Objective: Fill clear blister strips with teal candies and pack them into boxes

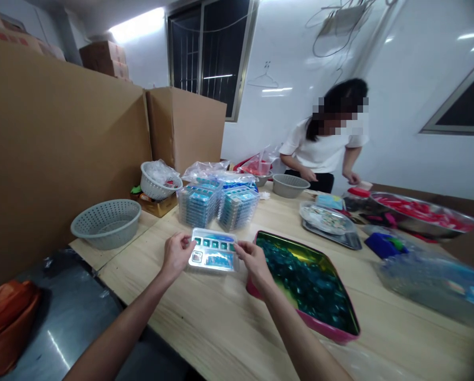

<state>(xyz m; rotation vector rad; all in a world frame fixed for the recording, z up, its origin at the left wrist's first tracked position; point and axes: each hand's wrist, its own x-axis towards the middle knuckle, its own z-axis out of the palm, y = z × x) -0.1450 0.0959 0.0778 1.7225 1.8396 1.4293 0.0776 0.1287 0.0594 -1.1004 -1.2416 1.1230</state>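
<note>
A clear plastic blister tray [221, 263] lies between my two hands above the wooden table. In it are a row of several green square pieces, a blue stick-like piece, a small square piece and a blue patterned piece. My left hand [177, 253] pinches the tray's left edge. At its right edge, my right hand [253, 258] has thumb and fingers closed on the rim; whether a small piece is also in them is hidden. Beside my right forearm sits a pink-rimmed tin [351, 334] holding many dark teal pieces. Two stacks of filled trays [199, 203] stand just beyond.
A grey perforated basket [106, 225] stands at left, a white basket of plastic bags [159, 185] behind it. Further right are a plate of small pieces [324, 218], a steel bowl of red pieces [423, 211] and a clear plastic bin [431, 286]. A person [320, 153] stands across the table.
</note>
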